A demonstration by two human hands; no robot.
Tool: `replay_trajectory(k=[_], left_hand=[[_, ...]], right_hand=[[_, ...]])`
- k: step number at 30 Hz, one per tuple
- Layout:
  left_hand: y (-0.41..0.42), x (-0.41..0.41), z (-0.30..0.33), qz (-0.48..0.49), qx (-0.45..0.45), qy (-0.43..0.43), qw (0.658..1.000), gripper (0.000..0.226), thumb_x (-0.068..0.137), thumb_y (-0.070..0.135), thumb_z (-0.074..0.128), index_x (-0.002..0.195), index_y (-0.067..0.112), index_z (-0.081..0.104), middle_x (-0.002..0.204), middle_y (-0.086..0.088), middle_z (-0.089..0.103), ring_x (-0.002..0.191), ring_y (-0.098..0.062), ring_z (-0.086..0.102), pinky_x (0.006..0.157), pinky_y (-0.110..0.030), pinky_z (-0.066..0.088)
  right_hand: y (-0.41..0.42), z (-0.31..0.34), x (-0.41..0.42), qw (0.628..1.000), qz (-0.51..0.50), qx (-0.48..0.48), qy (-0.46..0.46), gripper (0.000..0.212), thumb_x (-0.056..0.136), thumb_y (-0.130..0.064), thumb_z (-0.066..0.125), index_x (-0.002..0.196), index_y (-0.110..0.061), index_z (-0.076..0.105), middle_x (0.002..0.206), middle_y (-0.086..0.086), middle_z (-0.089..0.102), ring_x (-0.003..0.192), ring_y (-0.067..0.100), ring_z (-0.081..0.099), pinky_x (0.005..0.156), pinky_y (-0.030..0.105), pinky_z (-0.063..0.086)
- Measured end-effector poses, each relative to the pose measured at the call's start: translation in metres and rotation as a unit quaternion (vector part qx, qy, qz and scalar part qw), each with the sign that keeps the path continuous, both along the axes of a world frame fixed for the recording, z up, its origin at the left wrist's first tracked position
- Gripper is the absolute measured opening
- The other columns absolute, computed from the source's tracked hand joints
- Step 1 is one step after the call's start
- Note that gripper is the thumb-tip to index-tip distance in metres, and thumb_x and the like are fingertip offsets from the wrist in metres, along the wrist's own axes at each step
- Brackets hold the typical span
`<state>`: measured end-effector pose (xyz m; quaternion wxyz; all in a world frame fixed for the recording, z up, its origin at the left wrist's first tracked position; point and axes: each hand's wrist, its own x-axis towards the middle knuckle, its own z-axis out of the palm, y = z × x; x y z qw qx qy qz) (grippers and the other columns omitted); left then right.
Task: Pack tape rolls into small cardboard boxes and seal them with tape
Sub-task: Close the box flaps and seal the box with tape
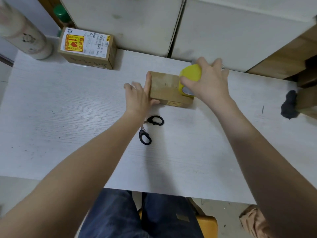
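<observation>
Grip state, head view: the right hand (208, 81) grips a yellow tape dispenser (189, 78), fingers curled over its body, and holds it down on the right end of the small cardboard box (165, 89). The left hand (139, 97) lies open, fingers straight and pressed flat against the left end of the box, thumb against the near side. This bracing most likely keeps the box from sliding while tape is drawn along the top. The box rests flat on the white bench (68, 109), near its far middle, flaps closed. Its long axis runs left to right across the view, slightly angled, with the right end nearer the person. The dispenser sits in line with that axis, so the sealing stroke appears to run lengthwise along the top. Whether tape is already laid on the lid cannot be determined. Black-handled scissors (149, 129) lie on the bench just nearer than the box, within reach for cutting. A second, labelled cardboard box (87, 47) stands at the far left, well apart.
</observation>
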<state>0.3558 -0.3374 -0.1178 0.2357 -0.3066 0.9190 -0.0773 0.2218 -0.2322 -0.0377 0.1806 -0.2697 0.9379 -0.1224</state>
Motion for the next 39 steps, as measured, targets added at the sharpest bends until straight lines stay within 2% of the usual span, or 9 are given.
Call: replay_trajectory(k=[4, 8, 12, 15, 18, 20, 22, 27, 39], left_hand=[[-0.008, 0.012, 0.003, -0.001, 0.053, 0.116, 0.992, 0.097, 0.085, 0.074, 0.027, 0.15, 0.012, -0.009, 0.159, -0.01, -0.007, 0.146, -0.029, 0.004, 0.114, -0.052, 0.011], [0.0, 0.001, 0.0, -0.069, 0.104, 0.227, 0.966, 0.11, 0.079, 0.068, 0.05, 0.15, 0.003, -0.003, 0.159, -0.011, -0.008, 0.147, -0.022, -0.004, 0.117, -0.043, -0.001], [-0.001, -0.011, -0.005, -0.106, 0.134, 0.224, 0.959, 0.114, 0.076, 0.058, 0.063, 0.149, 0.0, -0.004, 0.159, -0.013, -0.006, 0.147, -0.025, -0.004, 0.117, -0.036, -0.004], [-0.002, -0.009, -0.012, -0.112, 0.147, 0.219, 0.958, 0.118, 0.074, 0.052, 0.07, 0.149, 0.0, -0.005, 0.158, -0.015, -0.007, 0.147, -0.027, -0.005, 0.118, -0.035, -0.001], [-0.002, -0.009, -0.014, -0.111, 0.155, 0.229, 0.954, 0.119, 0.072, 0.052, 0.072, 0.149, 0.0, -0.004, 0.158, -0.016, -0.006, 0.147, -0.028, -0.005, 0.118, -0.036, 0.0], [-0.003, -0.009, -0.015, -0.109, 0.16, 0.238, 0.952, 0.12, 0.071, 0.052, 0.073, 0.149, -0.001, -0.002, 0.158, -0.016, -0.004, 0.147, -0.029, -0.004, 0.118, -0.036, 0.0], [-0.003, -0.009, -0.017, -0.106, 0.169, 0.251, 0.947, 0.122, 0.07, 0.054, 0.074, 0.149, -0.001, -0.001, 0.158, -0.016, -0.003, 0.147, -0.029, -0.002, 0.118, -0.036, 0.001], [-0.003, -0.008, -0.019, -0.084, 0.197, 0.278, 0.936, 0.126, 0.068, 0.062, 0.072, 0.149, 0.0, -0.002, 0.159, -0.015, -0.002, 0.147, -0.027, -0.001, 0.117, -0.038, 0.005], [-0.004, -0.008, -0.021, -0.098, 0.178, 0.278, 0.939, 0.113, 0.078, 0.062, 0.061, 0.149, 0.001, -0.002, 0.159, -0.015, -0.003, 0.147, -0.026, -0.002, 0.117, -0.034, 0.0]], right_hand=[[-0.001, -0.006, 0.013, 0.995, 0.049, 0.024, 0.087, 0.058, 0.08, -0.05, 0.06, 0.128, -0.023, 0.045, 0.132, 0.013, 0.036, 0.119, 0.041, 0.033, 0.084, 0.046, 0.039], [-0.001, -0.008, 0.018, 0.992, 0.052, 0.017, 0.114, 0.058, 0.079, -0.05, 0.06, 0.127, -0.022, 0.045, 0.13, 0.014, 0.038, 0.117, 0.04, 0.034, 0.082, 0.047, 0.04], [0.002, -0.009, 0.016, 0.993, 0.039, 0.01, 0.107, 0.073, 0.075, -0.06, 0.062, 0.134, -0.024, 0.039, 0.132, 0.011, 0.038, 0.118, 0.038, 0.036, 0.087, 0.046, 0.041], [0.011, -0.008, 0.011, 0.998, -0.01, -0.06, 0.03, 0.099, 0.066, -0.069, 0.069, 0.144, -0.028, 0.026, 0.136, 0.008, 0.036, 0.12, 0.033, 0.037, 0.097, 0.039, 0.035], [0.021, -0.007, 0.0, 0.961, -0.115, -0.192, -0.161, 0.081, 0.071, -0.063, 0.07, 0.137, -0.028, 0.036, 0.134, 0.0, 0.042, 0.123, 0.019, 0.044, 0.1, 0.026, 0.038], [0.026, -0.009, -0.004, 0.91, -0.162, -0.247, -0.292, 0.065, 0.078, -0.055, 0.069, 0.13, -0.025, 0.043, 0.121, -0.006, 0.055, 0.109, 0.004, 0.056, 0.082, 0.012, 0.046], [0.027, -0.013, -0.004, 0.886, -0.184, -0.277, -0.322, 0.06, 0.08, -0.047, 0.071, 0.128, -0.023, 0.045, 0.112, -0.008, 0.061, 0.095, -0.003, 0.06, 0.066, 0.005, 0.045], [0.025, -0.019, -0.002, 0.899, -0.201, -0.291, -0.258, 0.05, 0.077, -0.046, 0.073, 0.118, -0.03, 0.05, 0.11, -0.005, 0.062, 0.103, 0.011, 0.06, 0.087, 0.027, 0.049], [0.063, -0.024, -0.022, 0.986, -0.137, -0.094, -0.01, 0.065, 0.069, -0.05, 0.072, 0.124, -0.029, 0.044, 0.124, 0.01, 0.036, 0.109, 0.036, 0.042, 0.093, 0.035, 0.036]])
